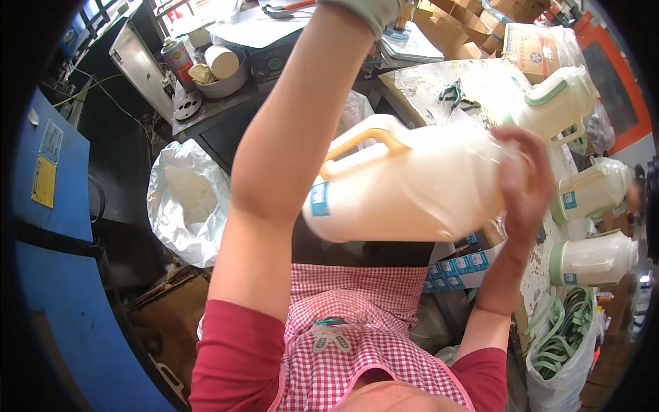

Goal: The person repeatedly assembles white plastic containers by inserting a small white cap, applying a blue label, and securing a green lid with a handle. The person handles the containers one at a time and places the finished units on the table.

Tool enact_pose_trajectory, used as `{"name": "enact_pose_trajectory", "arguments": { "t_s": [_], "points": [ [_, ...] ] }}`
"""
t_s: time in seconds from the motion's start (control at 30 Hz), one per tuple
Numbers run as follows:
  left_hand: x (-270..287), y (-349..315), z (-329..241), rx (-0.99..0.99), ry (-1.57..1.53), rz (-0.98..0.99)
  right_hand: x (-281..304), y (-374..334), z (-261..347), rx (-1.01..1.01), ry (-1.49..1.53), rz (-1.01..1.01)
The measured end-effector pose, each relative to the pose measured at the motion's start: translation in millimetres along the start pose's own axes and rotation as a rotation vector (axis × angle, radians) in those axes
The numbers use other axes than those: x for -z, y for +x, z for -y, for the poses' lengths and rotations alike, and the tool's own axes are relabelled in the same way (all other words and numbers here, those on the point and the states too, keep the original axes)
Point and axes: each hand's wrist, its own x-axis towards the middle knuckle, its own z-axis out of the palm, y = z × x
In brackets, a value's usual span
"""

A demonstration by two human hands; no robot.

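A cream thermos jug (412, 182) with a yellowish handle lies tilted sideways in the air before my apron. My right hand (528, 182) is wrapped round its narrower right end; the hand is bare and slightly blurred. A small blue label sits near the jug's left end. My left arm reaches up past the jug to the top edge, where only part of my left hand (374, 10), in a pale glove, shows; its fingers are cut off. Below the jug, a sheet of blue labels (456, 271) lies beside my right forearm.
Cream-and-green jugs (594, 257) stand on the worn worktable (425, 82) at right, above a bag of green handles (563, 336). Black-handled pliers (456, 96) lie there too. A bag-lined bin (189, 199) and a blue cabinet (62, 275) are at left, a spray can (177, 62) behind.
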Motion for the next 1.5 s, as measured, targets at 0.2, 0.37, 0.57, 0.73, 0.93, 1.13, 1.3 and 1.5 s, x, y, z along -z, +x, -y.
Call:
{"name": "enact_pose_trajectory", "arguments": {
  "t_s": [0.2,0.37,0.57,0.73,0.93,1.13,1.3,1.5],
  "points": [
    [81,59,7,0.018,0.065,0.010,-126,82,-101,-0.156,0.102,0.189],
    [95,83,-10,0.106,0.155,-0.106,-205,151,-178,-0.198,0.018,0.366],
    [107,84,-5,0.042,0.186,-0.080,-291,183,-201,-0.322,0.018,0.629],
    [97,85,2,0.104,0.113,-0.094,-269,185,-193,-0.365,-0.100,0.686],
    [188,69,-5,0.286,0.166,-0.139,-98,64,-80,0.022,0.127,0.122],
    [270,-53,-7,0.519,0.303,-0.156,74,-106,-18,-0.057,0.168,-0.528],
    [81,-239,4,0.342,0.224,-0.270,96,-198,3,-0.136,0.089,-0.945],
    [55,-255,62,0.265,0.667,-0.151,117,-309,24,-0.113,-0.517,-0.378]
  ]
}}
